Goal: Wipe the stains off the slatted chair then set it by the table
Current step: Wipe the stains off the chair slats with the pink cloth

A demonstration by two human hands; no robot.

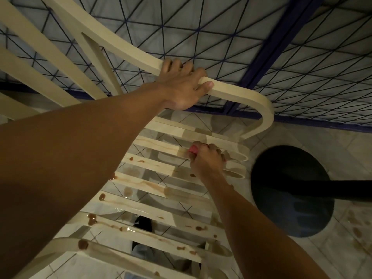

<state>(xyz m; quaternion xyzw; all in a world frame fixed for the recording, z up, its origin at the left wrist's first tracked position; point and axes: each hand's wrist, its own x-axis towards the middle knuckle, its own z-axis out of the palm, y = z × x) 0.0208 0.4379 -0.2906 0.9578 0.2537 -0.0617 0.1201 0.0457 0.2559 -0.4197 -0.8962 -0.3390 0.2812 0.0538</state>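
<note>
Head view: our left hand (181,88) closes round the armrest (241,93) of the slatted chair (153,185) and steadies it. Our right hand (207,161) clutches a pink cloth (193,149) pressed to a far seat slat. Slats beside the cloth look smeared and damp. Brown stains (92,218) dot the chair's nearer slats, so we judge most of the wiping, and the move to the table, undone. Right of the chair stands a dark round object (291,190), with spills (356,230) on the floor tiles (346,141) that could soil the chair's legs.
</note>
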